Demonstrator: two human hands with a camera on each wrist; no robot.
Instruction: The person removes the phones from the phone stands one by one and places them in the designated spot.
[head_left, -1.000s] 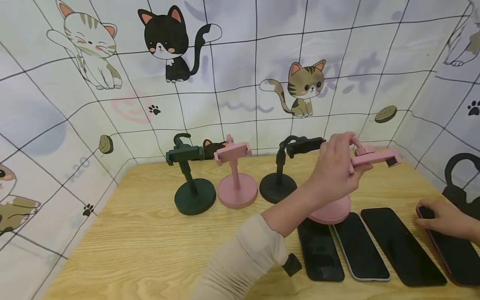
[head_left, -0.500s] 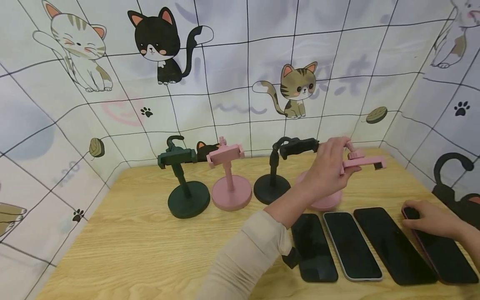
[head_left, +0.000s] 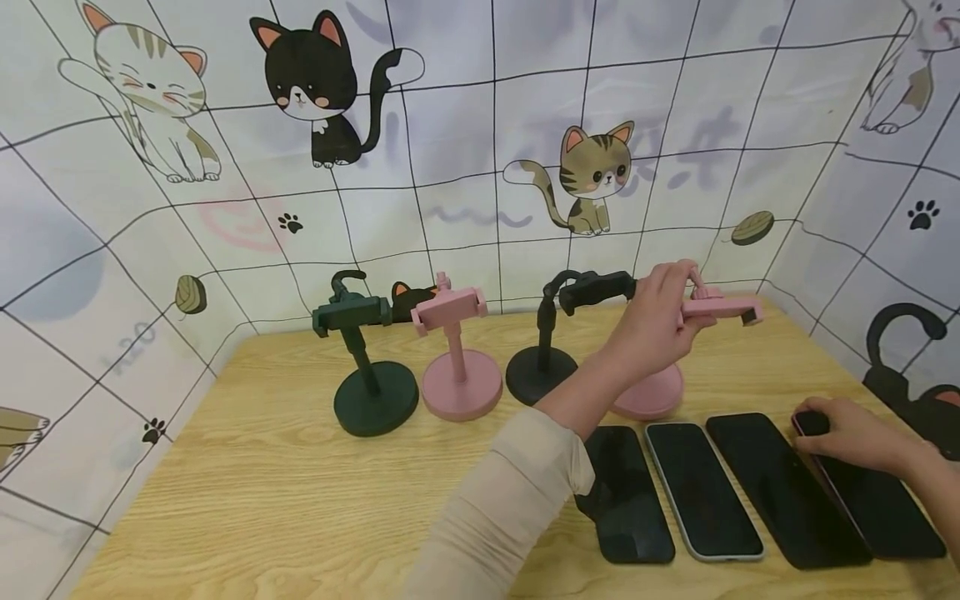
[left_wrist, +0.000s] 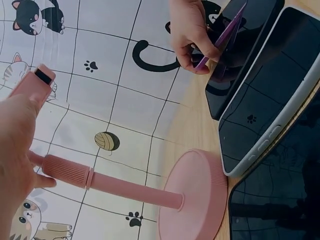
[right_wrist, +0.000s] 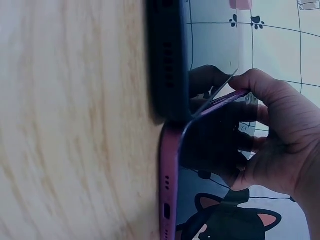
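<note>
Left hand (head_left: 654,321) grips clamp head of pink phone stand (head_left: 651,390); stand base on tabletop (head_left: 262,492), just behind phone row. Right hand (head_left: 851,433) fingers curled round far end of purple-edged phone (head_left: 873,504), lifting that end; phone rightmost in row, beside black phone (head_left: 780,487).
</note>
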